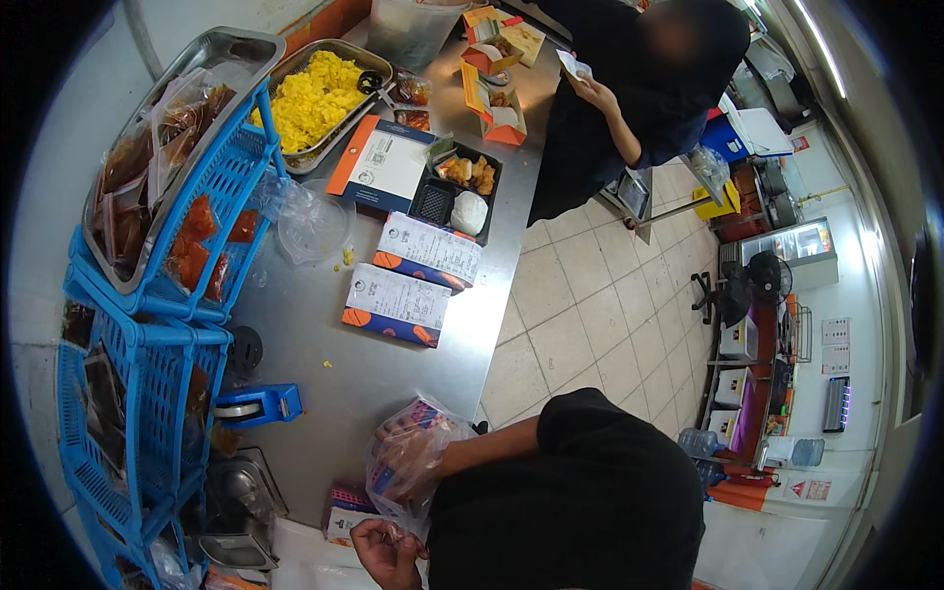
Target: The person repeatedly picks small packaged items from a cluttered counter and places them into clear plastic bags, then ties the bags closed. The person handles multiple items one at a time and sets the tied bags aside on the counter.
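Observation:
My right hand (409,451) is inside a clear plastic bag (391,487), its fingers on a blue and pink patterned box (425,414) seen through the film. Below it, my left hand (387,549) pinches the bag's gathered edge. Another patterned box with a white label (343,520) lies beside the bag. Farther along the steel table (324,383) are two boxes bearing printed slips, one (398,302) beside the other (430,249). An open black meal tray (435,203) beyond them holds fried pieces and a white wrapped ball, near a white, orange and blue carton lid (380,162).
Blue plastic baskets (162,354) line the wall, with a metal tray of sauce pouches (110,254) on top. A tape dispenser (276,403) and a tray of yellow food (313,99) stand nearby. A co-worker (627,96) at the table's far end holds white paper.

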A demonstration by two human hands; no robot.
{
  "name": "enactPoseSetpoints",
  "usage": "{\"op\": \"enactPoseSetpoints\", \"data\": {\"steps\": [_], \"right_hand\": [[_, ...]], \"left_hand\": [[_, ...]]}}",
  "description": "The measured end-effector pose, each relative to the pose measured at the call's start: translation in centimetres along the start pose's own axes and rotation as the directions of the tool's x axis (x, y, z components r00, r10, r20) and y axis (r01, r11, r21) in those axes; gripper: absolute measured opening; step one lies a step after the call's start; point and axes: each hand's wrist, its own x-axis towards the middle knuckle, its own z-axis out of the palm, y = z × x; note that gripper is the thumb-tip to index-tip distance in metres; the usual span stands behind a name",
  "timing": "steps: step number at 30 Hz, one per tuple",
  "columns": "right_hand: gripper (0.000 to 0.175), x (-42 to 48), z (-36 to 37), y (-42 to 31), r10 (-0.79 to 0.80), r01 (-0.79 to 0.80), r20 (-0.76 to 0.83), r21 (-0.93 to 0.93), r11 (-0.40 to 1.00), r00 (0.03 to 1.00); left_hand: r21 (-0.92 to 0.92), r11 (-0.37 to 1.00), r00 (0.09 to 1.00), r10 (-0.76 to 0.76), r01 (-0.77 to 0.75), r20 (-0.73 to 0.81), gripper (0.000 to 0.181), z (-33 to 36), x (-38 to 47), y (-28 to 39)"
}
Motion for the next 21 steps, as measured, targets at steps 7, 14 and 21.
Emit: {"op": "enactPoseSetpoints", "data": {"steps": [7, 14, 21], "right_hand": [[0.066, 1.3, -5.1, -0.6, 0.020, -0.084, 0.362, 0.162, 0.983, 0.932], [0.055, 3.7, -5.0, -0.3, -0.201, -0.121, 0.681, 0.394, 0.911, 0.704], [0.076, 0.6, -6.8, 2.1, -0.285, 0.210, 0.325, 0.248, 0.946, 0.902]], "left_hand": [[0.074, 0.997, 1.000, -0.002, 0.001, 0.011, 0.042, -1.0, 1.8, -0.4], [-0.091, 0.985, 0.989, 0.143, -0.145, -0.033, 0.040, -0.1, 0.8, 1.4], [0.187, 0.913, 0.857, 0.248, -0.363, 0.452, 0.022, 4.6, -0.7, 2.1]]}}
